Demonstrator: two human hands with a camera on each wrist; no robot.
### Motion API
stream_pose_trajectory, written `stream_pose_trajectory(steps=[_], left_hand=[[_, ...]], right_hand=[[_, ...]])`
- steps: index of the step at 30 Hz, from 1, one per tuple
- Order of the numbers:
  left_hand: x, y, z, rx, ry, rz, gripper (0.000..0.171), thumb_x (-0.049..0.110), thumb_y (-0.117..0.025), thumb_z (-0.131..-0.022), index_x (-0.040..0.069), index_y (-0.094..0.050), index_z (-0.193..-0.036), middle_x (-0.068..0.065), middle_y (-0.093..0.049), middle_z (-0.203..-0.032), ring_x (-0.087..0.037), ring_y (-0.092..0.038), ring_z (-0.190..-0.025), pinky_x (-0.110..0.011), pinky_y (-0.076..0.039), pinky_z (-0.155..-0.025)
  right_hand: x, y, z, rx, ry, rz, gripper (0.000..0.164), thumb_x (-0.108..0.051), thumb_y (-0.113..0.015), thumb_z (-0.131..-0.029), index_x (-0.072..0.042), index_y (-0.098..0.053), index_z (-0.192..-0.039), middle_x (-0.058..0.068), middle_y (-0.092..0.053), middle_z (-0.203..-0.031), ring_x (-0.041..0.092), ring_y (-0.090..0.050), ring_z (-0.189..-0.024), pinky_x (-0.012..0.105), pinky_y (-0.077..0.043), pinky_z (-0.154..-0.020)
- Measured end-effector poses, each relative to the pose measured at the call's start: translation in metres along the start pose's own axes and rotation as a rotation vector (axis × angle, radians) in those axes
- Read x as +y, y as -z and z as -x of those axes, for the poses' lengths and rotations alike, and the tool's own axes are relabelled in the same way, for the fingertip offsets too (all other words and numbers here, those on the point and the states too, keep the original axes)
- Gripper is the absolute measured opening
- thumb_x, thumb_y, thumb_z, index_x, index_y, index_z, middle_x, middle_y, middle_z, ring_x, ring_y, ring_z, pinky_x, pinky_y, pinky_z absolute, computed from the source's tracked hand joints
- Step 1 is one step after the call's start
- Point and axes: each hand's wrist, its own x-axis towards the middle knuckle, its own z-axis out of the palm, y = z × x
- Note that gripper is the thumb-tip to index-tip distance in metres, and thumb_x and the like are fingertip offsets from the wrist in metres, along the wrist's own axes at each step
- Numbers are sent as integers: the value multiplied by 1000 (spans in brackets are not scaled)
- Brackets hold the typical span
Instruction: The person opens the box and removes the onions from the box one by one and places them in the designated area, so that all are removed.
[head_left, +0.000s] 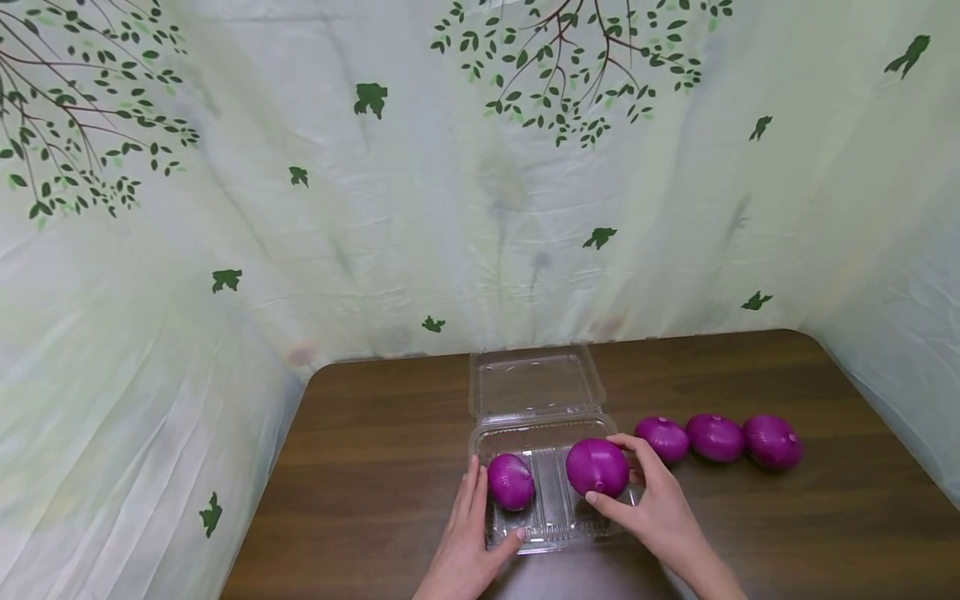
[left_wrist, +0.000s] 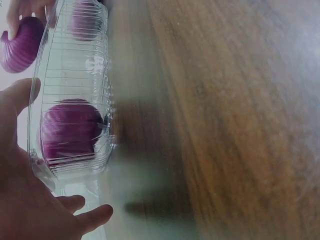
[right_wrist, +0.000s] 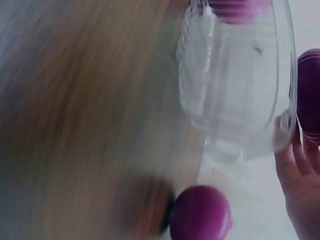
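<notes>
A clear plastic clamshell container [head_left: 551,500] lies on the table with its lid [head_left: 538,385] folded back. One purple onion [head_left: 512,482] sits in its left part, showing through the wall in the left wrist view [left_wrist: 72,131]. My left hand [head_left: 468,533] rests against the container's left side, fingers extended and thumb over the front rim. My right hand [head_left: 656,508] grips another purple onion [head_left: 597,467] between thumb and fingers, above the container's right part. In the right wrist view that onion [right_wrist: 310,95] is beyond the container wall, above its rim.
To the container's right, three more purple onions [head_left: 662,440] stand in a row on the brown wooden table [head_left: 375,467]. A pale curtain [head_left: 465,208] printed with leaves hangs behind the table and along its sides.
</notes>
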Motion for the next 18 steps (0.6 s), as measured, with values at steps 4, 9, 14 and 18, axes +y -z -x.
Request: stream_pose_trajectory(steps=[4,9,14,18], left_hand=[[-1,0,0,-3,3,5,99,56,-66,-87,5,-18,-157,0,1,-165,-36,-12,-147,-61,-25,-109],[-1,1,0,0,-2,0,99,57,-65,-87,4,-19,-157,-1,0,-165,-34,-11,-147,-60,-25,-109],[0,1,-1,3,-6,0,99,56,-66,-87,3,-19,-156,-2,0,-165,-35,-12,-147,-60,-26,-109],[-1,0,-1,-1,-5,-1,99,56,-66,-87,3,-20,-156,-2,0,-165,-36,-13,-147,-61,-26,-109]], right_hand=[[5,10,5,46,-46,27,72,-40,-89,-70,-25,-53,-131,2,-61,-114,17,-57,-92,41,-50,-77],[14,21,9,88,-52,35,74,-33,-88,-74,-22,-51,-138,6,-59,-121,20,-57,-91,36,-51,-72],[22,30,14,99,-75,31,76,-28,-83,-80,-22,-43,-145,14,-50,-138,30,-63,-102,43,-52,-77],[27,39,20,94,-120,36,78,-29,-79,-85,-23,-37,-149,21,-45,-144,41,-62,-110,56,-49,-84]])
